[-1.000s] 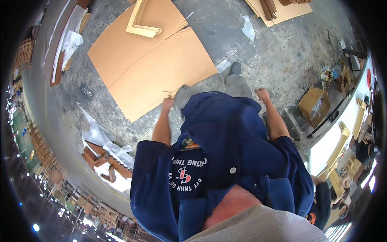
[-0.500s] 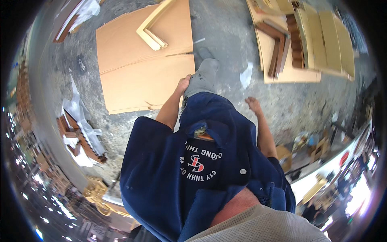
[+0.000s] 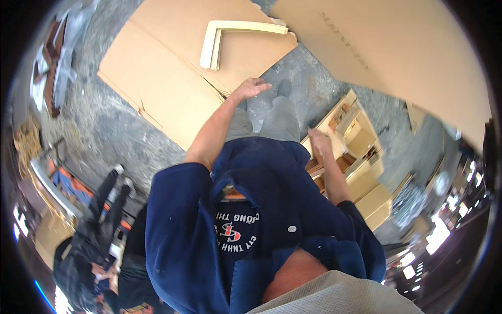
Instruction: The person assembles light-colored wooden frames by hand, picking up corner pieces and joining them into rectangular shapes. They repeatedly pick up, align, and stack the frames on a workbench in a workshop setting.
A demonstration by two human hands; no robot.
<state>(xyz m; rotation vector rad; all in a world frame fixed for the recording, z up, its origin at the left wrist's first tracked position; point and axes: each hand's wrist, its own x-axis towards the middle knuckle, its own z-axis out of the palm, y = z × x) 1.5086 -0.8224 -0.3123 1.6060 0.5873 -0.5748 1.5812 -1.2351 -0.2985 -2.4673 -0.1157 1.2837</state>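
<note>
Grey concrete floor (image 3: 99,115), scuffed and patchy, spread with cardboard. Toward the upper left, flat cardboard sheet (image 3: 162,57), creased across and torn at one edge. Lying on it, toward its right end, cream angled pieces (image 3: 212,47), close together in an L shape. Across the upper right, large cardboard panel (image 3: 397,57) with faint dark print.

Just right of the grey trousers (image 3: 280,120), open carton (image 3: 368,186) with spread flaps; inside, brown pieces (image 3: 342,161) and paler parts too small to name. Farther right, bundle of clear plastic (image 3: 410,201). At far left, brown lengths (image 3: 51,94) partly wrapped in pale film. At lower left, other people (image 3: 83,272) in dark clothes.

Left grip (image 3: 252,89) released and holding nothing, fingers stretched out, near the cream angled pieces. Right grip (image 3: 320,141) beside the open carton, fingers slightly bent; cannot tell if grasping or touching anything.

Compared with half a second ago: left grip off the trouser leg and out in front of the knees; open carton now beside the right grip, in place of bare concrete; large cardboard panel and other people newly in clear view; brown lengths higher at the left, after a turn of the view.
</note>
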